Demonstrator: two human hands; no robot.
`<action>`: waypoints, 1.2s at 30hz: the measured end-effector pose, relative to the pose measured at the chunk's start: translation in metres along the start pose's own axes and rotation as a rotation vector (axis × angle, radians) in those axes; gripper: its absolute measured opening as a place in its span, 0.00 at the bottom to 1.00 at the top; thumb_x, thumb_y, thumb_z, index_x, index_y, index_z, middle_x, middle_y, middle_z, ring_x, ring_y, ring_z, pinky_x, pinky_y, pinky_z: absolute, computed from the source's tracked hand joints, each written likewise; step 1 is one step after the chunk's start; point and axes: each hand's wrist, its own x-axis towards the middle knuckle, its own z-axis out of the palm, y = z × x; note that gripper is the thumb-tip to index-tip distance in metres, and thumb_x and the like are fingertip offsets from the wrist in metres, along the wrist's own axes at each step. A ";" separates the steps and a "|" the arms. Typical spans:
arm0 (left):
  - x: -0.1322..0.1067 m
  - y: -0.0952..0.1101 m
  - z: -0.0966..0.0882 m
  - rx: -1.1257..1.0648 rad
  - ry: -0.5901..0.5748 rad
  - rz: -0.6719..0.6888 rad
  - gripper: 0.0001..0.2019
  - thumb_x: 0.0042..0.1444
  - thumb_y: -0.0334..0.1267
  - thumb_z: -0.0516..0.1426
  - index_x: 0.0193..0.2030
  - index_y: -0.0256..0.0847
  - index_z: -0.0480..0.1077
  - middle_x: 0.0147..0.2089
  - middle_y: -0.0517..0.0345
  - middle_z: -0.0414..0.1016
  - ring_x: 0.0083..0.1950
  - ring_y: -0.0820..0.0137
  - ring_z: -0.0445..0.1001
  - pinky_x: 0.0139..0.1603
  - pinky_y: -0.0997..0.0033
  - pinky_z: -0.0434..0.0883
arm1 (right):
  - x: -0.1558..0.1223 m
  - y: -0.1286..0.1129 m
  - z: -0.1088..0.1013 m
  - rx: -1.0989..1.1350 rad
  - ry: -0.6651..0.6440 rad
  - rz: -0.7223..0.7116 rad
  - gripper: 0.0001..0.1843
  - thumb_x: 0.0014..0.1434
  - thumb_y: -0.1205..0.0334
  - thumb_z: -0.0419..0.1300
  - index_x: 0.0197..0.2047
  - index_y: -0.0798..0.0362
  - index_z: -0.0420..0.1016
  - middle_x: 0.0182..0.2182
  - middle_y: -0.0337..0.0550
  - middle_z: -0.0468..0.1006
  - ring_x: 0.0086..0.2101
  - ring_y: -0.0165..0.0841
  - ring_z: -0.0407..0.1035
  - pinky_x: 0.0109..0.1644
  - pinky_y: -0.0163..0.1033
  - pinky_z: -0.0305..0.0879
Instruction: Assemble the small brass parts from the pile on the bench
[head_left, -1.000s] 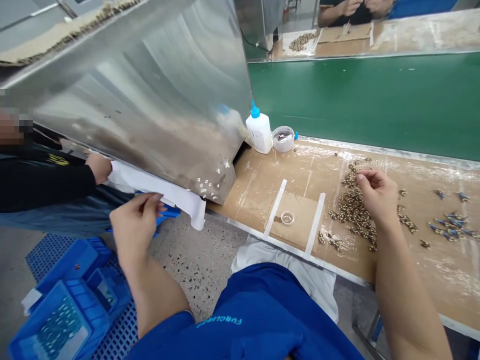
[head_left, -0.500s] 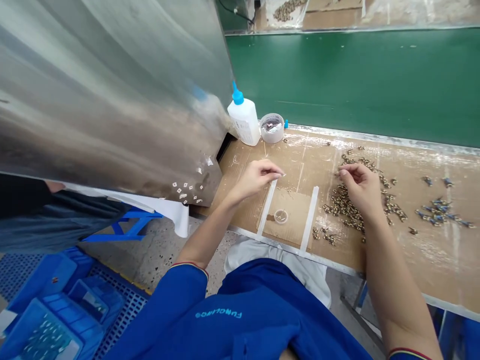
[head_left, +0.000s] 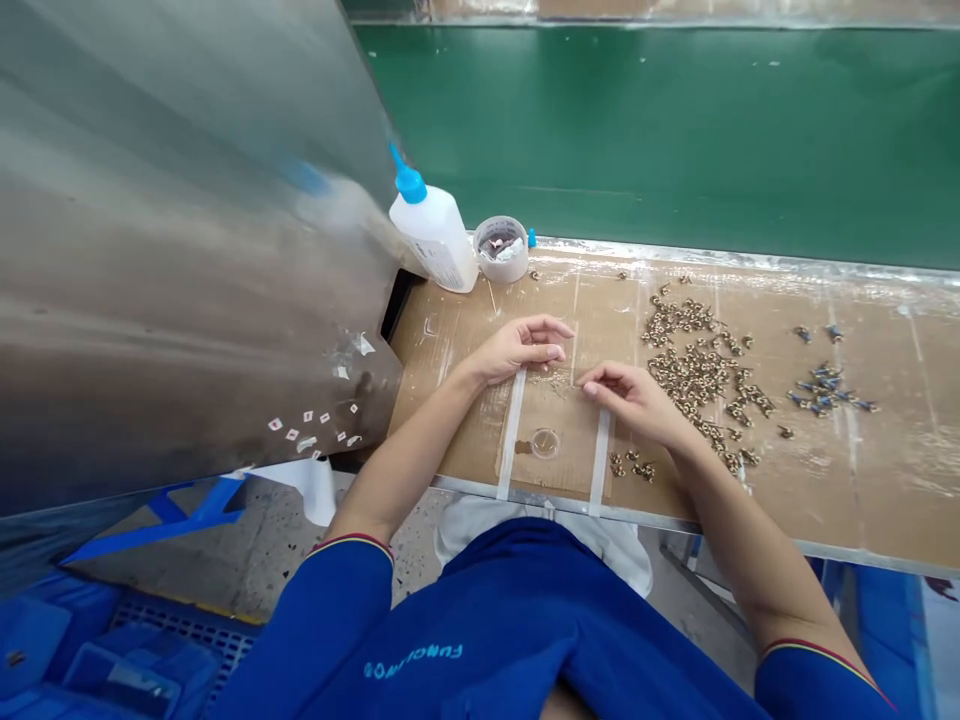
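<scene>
My left hand (head_left: 521,350) rests over the middle of the bench, its fingertips curled beside a white tape strip (head_left: 511,432). My right hand (head_left: 630,395) lies to its right, fingertips above a cardboard square (head_left: 551,410) near a second tape strip (head_left: 598,462). Neither hand shows a held item, though something tiny could be hidden in the fingers. A small clear dish (head_left: 545,443) sits on the square. A heap of small brass parts (head_left: 694,365) spreads to the right of my right hand, and blue-tipped parts (head_left: 821,388) lie farther right.
A white glue bottle with a blue nozzle (head_left: 431,235) and a round tub (head_left: 500,248) stand at the bench's back. A large metal sheet (head_left: 187,250) with small white labels (head_left: 307,425) fills the left. A green belt (head_left: 660,130) runs behind, and blue crates (head_left: 97,660) sit on the floor.
My view has tilted lower and shifted right. My left hand has moved from the paper strip to the cardboard square, and my right hand has come left from the brass heap. The dark sleeve has left view.
</scene>
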 end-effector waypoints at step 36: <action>0.005 -0.007 0.001 0.381 0.016 0.094 0.08 0.50 0.33 0.70 0.36 0.32 0.80 0.27 0.58 0.74 0.27 0.79 0.67 0.30 0.76 0.65 | -0.024 -0.015 0.032 -0.459 -0.102 -0.494 0.08 0.72 0.64 0.58 0.40 0.48 0.77 0.39 0.46 0.81 0.38 0.35 0.73 0.42 0.43 0.70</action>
